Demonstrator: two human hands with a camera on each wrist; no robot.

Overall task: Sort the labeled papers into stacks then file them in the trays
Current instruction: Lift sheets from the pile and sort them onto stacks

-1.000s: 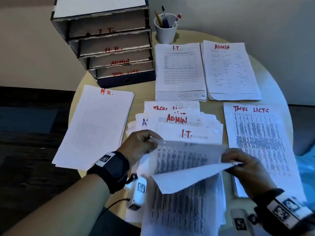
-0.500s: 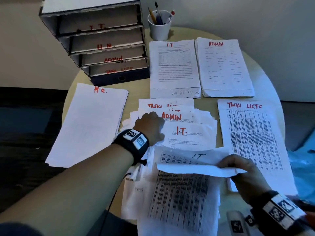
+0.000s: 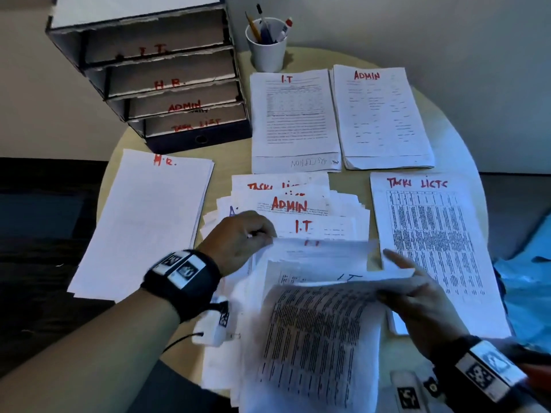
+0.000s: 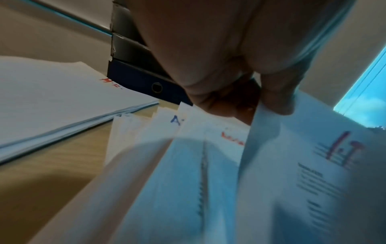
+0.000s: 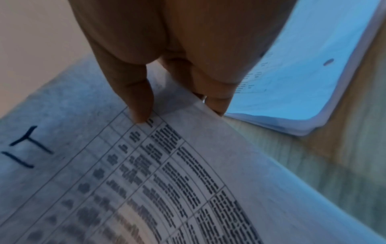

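Pinching a red-marked I.T sheet (image 3: 322, 248) by its left edge, the left hand (image 3: 238, 239) works at the loose pile (image 3: 298, 210) at bench (image 3: 235, 156) centre. Right hand (image 3: 417, 302) grips a curled printed sheet (image 3: 322, 323) at 5 o'clock. Trays (image 3: 167, 81) stand at 11 o'clock.

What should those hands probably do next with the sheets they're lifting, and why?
Probably carry them to the I.T stack at the back. The left hand pinches a sheet marked I.T in red, and the right hand holds one marked IT in black, both lifted off the unsorted pile.
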